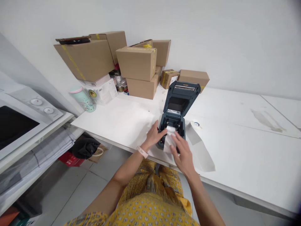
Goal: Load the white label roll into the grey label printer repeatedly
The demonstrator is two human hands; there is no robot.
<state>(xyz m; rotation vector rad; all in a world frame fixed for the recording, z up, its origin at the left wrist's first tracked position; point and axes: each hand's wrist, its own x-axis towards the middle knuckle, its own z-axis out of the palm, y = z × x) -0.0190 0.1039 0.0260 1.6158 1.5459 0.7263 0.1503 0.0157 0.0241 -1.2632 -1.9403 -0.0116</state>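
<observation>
A dark label printer [172, 117] stands on the white table near its front edge, its lid [182, 97] raised. A strip of white label paper [168, 142] comes from the roll bay and lies over the printer's front. My left hand [155, 135] rests at the printer's left side, fingers stretched along it and thumb reaching to the paper's left edge. Over the right part of the strip is my right hand [182, 153], fingers apart and slightly blurred, with fingertips at the paper. Whether either hand pinches the paper is hard to see.
Right of the printer lies a loose white paper strip [202, 153] beside a small roll [196, 124]. Cardboard boxes [137, 64] are stacked along the wall. A mint tumbler [83, 99] stands at the left table end, and a microwave [23, 119] occupies a shelf further left.
</observation>
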